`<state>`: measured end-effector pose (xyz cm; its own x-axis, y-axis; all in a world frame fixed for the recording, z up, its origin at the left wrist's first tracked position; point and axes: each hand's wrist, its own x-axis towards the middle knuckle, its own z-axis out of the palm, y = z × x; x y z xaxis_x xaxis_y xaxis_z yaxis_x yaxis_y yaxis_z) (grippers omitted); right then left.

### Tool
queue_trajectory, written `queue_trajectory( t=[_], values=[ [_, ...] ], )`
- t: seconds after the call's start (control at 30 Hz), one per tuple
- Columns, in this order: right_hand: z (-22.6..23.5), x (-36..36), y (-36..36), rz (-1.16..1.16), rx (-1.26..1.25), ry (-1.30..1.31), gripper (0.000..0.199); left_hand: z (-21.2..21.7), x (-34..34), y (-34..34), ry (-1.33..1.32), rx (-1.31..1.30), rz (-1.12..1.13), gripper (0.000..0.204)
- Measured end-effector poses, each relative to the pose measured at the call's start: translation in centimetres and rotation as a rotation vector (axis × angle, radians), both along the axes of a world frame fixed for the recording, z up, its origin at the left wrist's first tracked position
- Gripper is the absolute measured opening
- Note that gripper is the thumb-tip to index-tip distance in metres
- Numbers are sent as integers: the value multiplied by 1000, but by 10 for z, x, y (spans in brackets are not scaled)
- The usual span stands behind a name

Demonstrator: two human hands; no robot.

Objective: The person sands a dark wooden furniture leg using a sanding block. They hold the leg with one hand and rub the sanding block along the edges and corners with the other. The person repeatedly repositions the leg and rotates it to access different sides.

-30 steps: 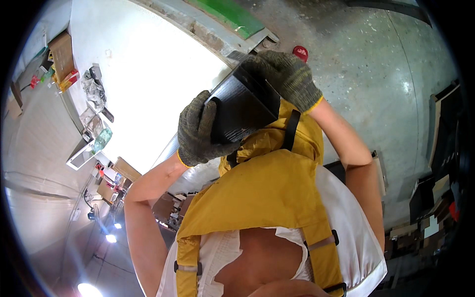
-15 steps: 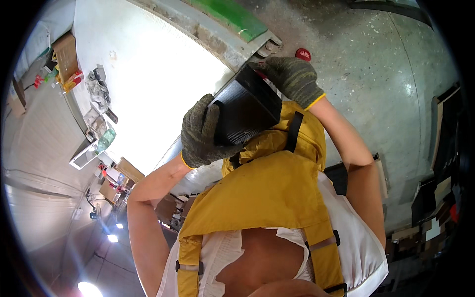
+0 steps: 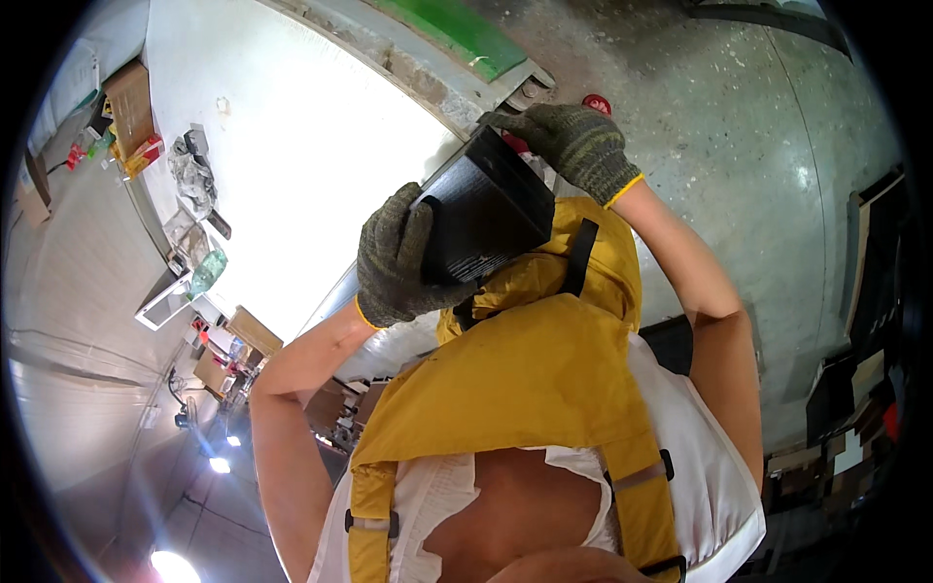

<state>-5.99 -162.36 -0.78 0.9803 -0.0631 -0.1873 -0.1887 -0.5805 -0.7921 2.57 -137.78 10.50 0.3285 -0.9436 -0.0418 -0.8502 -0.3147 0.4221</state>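
A black box-shaped piece (image 3: 481,209) with a grained, glossy surface is held tilted in front of my waist, beside the white tabletop's near edge. My left hand (image 3: 397,255), in a dark grey-green knit glove with a yellow cuff, is closed around its left side, with the fingers on the upper face and the thumb along the lower edge. My right hand (image 3: 573,146), gloved the same way, reaches over the far end. Its fingers are stretched out, with the tips at the piece's far corner, and the palm stays off it. The right thumb is hidden.
The white tabletop (image 3: 292,126) extends to the left, with a crumpled grey cloth (image 3: 191,180) and a green plastic bottle (image 3: 207,274) along its far-left side. A green-topped metal beam (image 3: 457,39) runs behind it. Dark panels and cartons (image 3: 846,452) stand on the floor at right.
My right hand has shifted slightly up and left along the far end, its fingers straighter. The left hand and the black piece have barely moved.
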Motion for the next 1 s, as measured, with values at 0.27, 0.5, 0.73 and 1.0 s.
queue_trajectory(
  t=[0.27, 0.5, 0.73, 1.0],
  values=[
    [27, -18, 0, 35, 48, -352, 36, 3, -2, -4, 3, -9, 22, 100],
    [-33, -10, -13, 43, 24, 202, 32, 1, 3, -6, -3, -36, 40, 96],
    [20, -1, -51, -57, 660, 163, 31, 5, 4, 0, 120, 27, 114, 85],
    [46, 36, -64, 460, 45, -273, 32, 6, 8, 1, 160, 6, 138, 78]
  ],
)
